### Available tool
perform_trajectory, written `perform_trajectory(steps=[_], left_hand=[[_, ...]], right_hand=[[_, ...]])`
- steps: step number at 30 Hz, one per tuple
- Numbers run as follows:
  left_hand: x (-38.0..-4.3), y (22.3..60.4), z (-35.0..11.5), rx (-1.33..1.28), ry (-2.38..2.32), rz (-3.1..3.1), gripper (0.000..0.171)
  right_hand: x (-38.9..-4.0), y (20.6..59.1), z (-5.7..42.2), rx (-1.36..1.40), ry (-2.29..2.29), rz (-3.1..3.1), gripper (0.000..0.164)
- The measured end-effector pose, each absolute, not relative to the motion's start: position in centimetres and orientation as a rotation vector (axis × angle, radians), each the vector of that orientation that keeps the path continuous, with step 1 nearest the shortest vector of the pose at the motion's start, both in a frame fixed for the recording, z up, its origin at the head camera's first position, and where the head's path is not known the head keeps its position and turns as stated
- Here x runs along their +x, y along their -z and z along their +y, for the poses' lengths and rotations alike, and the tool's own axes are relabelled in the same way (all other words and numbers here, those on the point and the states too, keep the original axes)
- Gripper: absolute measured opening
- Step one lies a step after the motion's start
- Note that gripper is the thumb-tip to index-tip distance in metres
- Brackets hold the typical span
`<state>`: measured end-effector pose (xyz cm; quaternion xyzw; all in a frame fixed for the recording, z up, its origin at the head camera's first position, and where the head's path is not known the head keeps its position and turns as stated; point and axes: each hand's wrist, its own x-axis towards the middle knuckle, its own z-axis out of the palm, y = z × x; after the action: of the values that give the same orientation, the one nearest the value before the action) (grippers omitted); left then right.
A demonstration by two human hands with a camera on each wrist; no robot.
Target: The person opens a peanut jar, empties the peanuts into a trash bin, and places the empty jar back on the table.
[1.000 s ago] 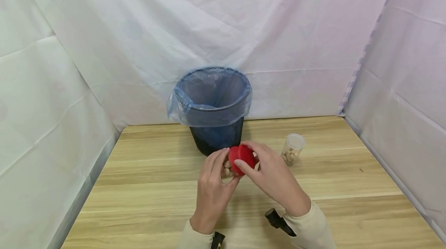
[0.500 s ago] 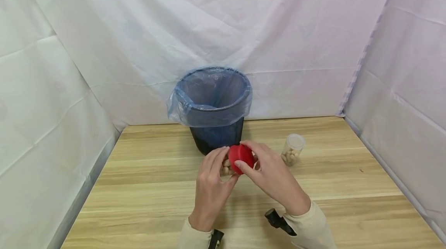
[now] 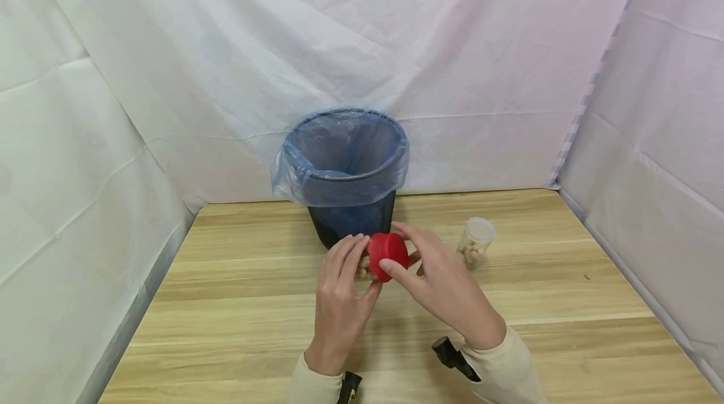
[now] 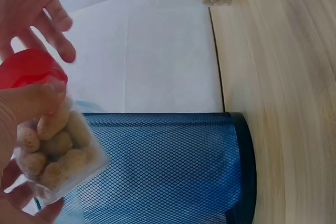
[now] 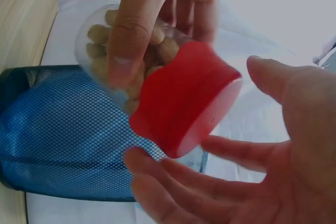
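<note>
My left hand (image 3: 339,300) grips a clear plastic jar (image 4: 62,153) filled with tan, peanut-like nuts, its thumb across the side just below the lid. The jar tilts, with its scalloped red screw lid (image 3: 388,256) towards the right hand. Around that lid my right hand (image 3: 447,284) is spread; in the right wrist view the thumb (image 5: 268,74) and fingers stand apart from the lid's edge, with a gap on the thumb side. In the head view, the left hand and lid hide most of the jar.
Behind the hands stands a dark mesh wastebasket (image 3: 353,225) lined with a blue plastic bag (image 3: 362,190). A second clear jar (image 3: 476,240), partly filled with similar nuts, stands to the right on the wooden table (image 3: 237,316). White cloth (image 3: 481,77) encloses the back and sides.
The red-lidded jar and left hand have shifted slightly left and up. My right hand's fingers have loosened from around the lid.
</note>
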<state>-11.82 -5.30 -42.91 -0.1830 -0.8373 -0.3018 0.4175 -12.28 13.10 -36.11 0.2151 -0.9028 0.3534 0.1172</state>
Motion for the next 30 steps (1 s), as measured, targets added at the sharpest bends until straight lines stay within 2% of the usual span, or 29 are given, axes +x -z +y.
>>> perform_trajectory(steps=[5, 10, 20, 26, 30], left_hand=[[-11.8, 43.1, -5.3, -0.466, 0.733, -2.067, 0.081], [-11.9, 43.2, -5.3, -0.471, 0.736, -2.063, 0.081], [-11.9, 43.2, -5.3, -0.464, 0.772, -2.084, 0.08], [-11.8, 43.1, -5.3, -0.442, 0.763, -2.104, 0.078], [-11.7, 43.1, -5.3, -0.434, 0.747, -2.11, 0.078]], right_hand=[[-12.3, 35.9, 12.8, 0.576, -1.127, -2.682, 0.059], [-12.4, 35.9, 12.9, 0.585, -1.148, -2.691, 0.059], [-12.5, 35.8, 13.8, 0.916, -0.969, -2.553, 0.065], [-12.5, 35.7, 13.9, 0.786, -0.98, -2.623, 0.071], [-12.5, 35.8, 13.8, 0.695, -1.047, -2.706, 0.065]])
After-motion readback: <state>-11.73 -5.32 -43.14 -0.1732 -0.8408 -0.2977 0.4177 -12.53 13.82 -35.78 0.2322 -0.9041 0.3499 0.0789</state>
